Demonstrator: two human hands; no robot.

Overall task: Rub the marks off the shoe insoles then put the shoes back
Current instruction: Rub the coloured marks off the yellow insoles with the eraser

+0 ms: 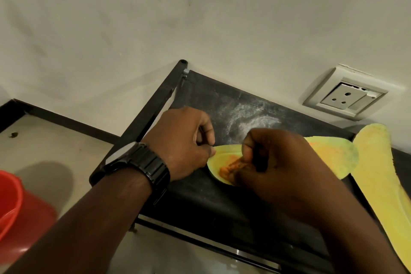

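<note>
task seems midway to me: my left hand (184,140) pinches the insole (216,158) by its edge; my right hand (273,162), fingers curled, presses its orange patch (229,169); second insole (378,173) waits; shoes unseen.

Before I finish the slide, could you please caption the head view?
Left hand pinches a yellow insole on a black rack; right hand presses at its orange patch.

a plain off-white painted wall (155,18) fills the upper half, softly lit and faintly smudged. a white plastic three-pin socket (343,95) is set into it at the right. a dark skirting strip (66,115) runs along the wall's foot above a pale tiled floor (55,151). a black metal-framed rack (200,202) stands against the wall, with a white powdery patch (251,120) on its top shelf. a red plastic bucket (13,202) sits at the left edge.
</note>
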